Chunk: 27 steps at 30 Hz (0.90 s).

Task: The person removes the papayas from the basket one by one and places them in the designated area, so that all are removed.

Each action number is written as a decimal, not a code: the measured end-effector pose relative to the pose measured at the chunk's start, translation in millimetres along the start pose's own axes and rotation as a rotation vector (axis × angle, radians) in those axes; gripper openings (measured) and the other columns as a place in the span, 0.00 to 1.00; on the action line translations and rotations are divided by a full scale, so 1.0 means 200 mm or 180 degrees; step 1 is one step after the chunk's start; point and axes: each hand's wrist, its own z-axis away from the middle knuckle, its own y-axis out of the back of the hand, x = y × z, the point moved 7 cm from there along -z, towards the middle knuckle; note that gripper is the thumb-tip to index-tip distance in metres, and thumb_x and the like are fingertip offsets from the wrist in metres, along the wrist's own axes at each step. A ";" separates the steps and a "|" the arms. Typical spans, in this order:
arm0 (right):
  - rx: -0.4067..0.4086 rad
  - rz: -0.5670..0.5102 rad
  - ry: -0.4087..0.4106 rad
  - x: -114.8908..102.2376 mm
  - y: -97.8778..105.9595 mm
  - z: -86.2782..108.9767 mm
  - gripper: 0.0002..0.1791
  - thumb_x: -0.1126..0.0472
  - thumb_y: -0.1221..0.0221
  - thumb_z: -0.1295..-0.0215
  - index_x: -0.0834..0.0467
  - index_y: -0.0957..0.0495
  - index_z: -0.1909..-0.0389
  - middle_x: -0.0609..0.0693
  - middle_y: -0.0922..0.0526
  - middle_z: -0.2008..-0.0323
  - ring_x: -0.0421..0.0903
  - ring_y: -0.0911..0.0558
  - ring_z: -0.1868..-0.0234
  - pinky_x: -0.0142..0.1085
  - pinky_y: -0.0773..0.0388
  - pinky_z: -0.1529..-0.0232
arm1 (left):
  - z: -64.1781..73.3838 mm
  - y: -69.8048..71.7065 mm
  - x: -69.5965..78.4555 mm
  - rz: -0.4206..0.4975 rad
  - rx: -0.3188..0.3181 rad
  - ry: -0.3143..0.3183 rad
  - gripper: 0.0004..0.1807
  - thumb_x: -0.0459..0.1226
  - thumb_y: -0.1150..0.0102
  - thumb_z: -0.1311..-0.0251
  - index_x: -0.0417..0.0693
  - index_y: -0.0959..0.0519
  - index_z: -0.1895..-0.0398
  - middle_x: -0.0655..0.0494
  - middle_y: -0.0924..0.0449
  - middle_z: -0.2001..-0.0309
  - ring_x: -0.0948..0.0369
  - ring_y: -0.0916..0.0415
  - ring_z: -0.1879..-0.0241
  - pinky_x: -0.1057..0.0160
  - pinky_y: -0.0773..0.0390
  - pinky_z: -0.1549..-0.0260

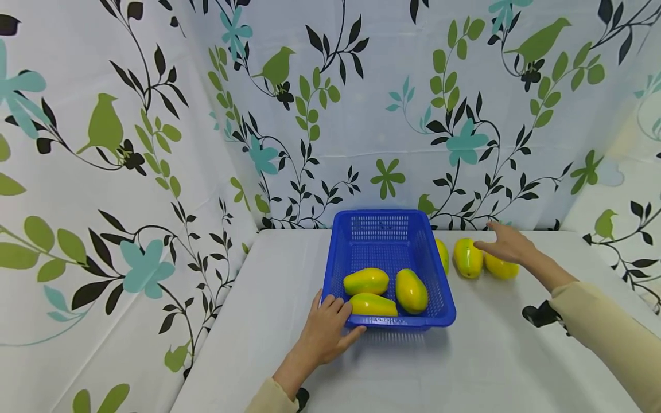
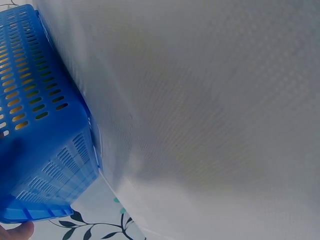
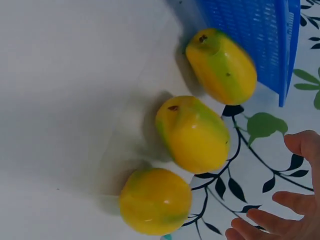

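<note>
A blue plastic basket (image 1: 391, 252) stands on the white table with three yellow-green papayas inside, one of them a papaya (image 1: 411, 291) at the right. My left hand (image 1: 326, 328) grips its near left corner, fingers over the rim and thumb along the front wall. In the left wrist view only fingertips (image 2: 21, 231) show at the basket rim. Beyond the basket's right side, three more papayas lie in a row, the middle papaya (image 3: 192, 134) between two others. My right hand (image 1: 507, 243) reaches over the rightmost papaya (image 1: 501, 267), fingers spread, holding nothing.
A white cloth with printed leaves and birds (image 1: 384, 115) hangs behind the table and along both sides. White table surface (image 1: 279, 275) extends left of the basket and in front of it. A black strap piece (image 1: 539, 314) shows at the right sleeve.
</note>
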 end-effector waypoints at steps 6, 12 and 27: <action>0.0077 0.0027 0.0260 -0.18 0.01 -0.01 0.44 0.46 0.42 0.34 0.77 0.43 0.33 0.80 0.39 0.37 0.77 0.38 0.37 0.71 0.38 0.41 | -0.01 -0.01 -0.01 0.0002 -0.0084 0.0043 0.28 0.63 0.58 0.31 0.51 0.25 0.50 0.57 0.24 0.58 0.56 0.30 0.53 0.39 0.40 0.34; 0.0094 0.0165 0.0511 -0.36 -0.01 -0.02 0.43 0.46 0.41 0.34 0.75 0.41 0.33 0.78 0.36 0.37 0.75 0.35 0.38 0.69 0.32 0.45 | 0.00 -0.01 -0.01 -0.0012 -0.0131 0.0064 0.29 0.63 0.59 0.31 0.52 0.25 0.49 0.57 0.24 0.57 0.56 0.30 0.52 0.39 0.41 0.33; 0.0003 0.0280 0.1002 -0.66 -0.16 0.04 0.39 0.48 0.38 0.36 0.71 0.35 0.34 0.74 0.31 0.39 0.69 0.27 0.41 0.64 0.25 0.48 | -0.01 -0.01 -0.01 -0.0045 -0.0085 0.0028 0.28 0.62 0.57 0.31 0.51 0.24 0.50 0.57 0.24 0.59 0.57 0.30 0.53 0.39 0.40 0.34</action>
